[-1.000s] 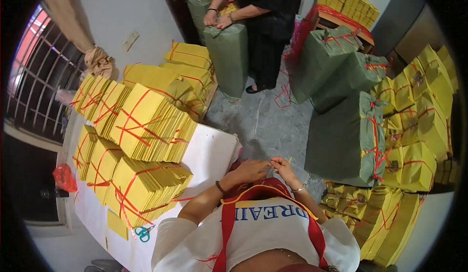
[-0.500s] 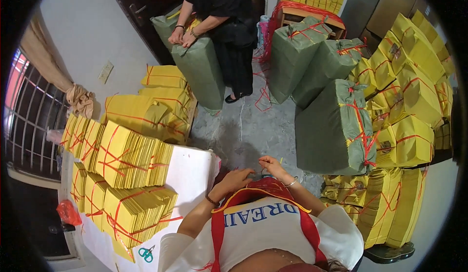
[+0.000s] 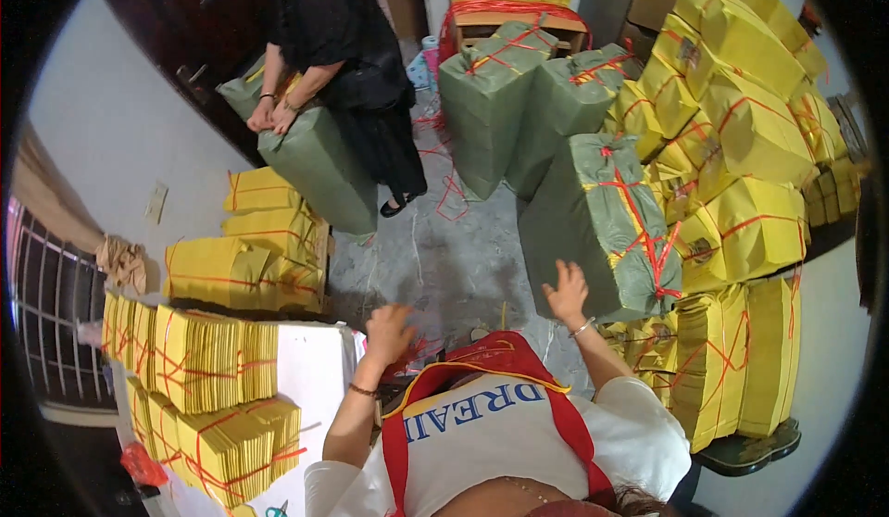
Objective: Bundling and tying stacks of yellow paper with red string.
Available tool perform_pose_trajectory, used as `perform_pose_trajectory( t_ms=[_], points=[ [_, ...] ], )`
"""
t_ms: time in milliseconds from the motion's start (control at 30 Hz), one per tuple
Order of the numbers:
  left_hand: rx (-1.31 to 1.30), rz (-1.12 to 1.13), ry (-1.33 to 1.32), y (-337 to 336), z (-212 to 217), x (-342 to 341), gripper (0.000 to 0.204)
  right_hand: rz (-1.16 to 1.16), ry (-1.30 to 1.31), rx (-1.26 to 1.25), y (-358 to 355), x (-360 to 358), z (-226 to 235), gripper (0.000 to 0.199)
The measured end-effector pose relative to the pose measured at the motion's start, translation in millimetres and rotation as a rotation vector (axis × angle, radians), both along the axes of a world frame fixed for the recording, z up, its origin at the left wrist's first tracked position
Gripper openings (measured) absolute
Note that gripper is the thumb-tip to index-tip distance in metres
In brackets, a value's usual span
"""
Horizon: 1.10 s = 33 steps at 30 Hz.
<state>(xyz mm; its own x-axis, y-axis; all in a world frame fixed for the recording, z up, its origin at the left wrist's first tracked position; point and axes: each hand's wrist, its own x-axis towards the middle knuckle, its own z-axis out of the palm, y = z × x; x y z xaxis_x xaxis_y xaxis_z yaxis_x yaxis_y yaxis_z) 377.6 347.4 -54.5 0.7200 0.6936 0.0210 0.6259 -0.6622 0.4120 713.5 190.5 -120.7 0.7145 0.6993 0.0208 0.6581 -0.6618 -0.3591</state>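
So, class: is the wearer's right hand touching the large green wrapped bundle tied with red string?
Touching. The head view shows the right hand raised with its fingertips overlapping the lower left edge of the green wrapped bundle, no gap visible between them.

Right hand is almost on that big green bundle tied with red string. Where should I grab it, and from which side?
Take the green bundle by the red string crossing its near face, probably at the knot low on the right. Come from the near side, where the right hand already reaches its lower left edge. It stands upright and looks bulky, with yellow bundles packed close on its right, so bring the left hand in too.
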Motion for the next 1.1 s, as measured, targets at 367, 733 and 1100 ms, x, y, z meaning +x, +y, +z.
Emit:
perform_pose_trajectory(
  t_ms=[367,733,1100],
  points=[
    [0.141,0.64,0.082,22,-30,-42,0.066,-0.334,0.006,-0.297,-62,86,7,0.098],
    [0.439,0.646,0.221,13,-38,-47,0.027,-0.348,-0.106,-0.292,-60,91,-3,0.091],
    [0.509,0.669,0.344,15,-47,-46,0.023,-0.233,-0.136,-0.072,-48,70,18,0.086]
  ],
)
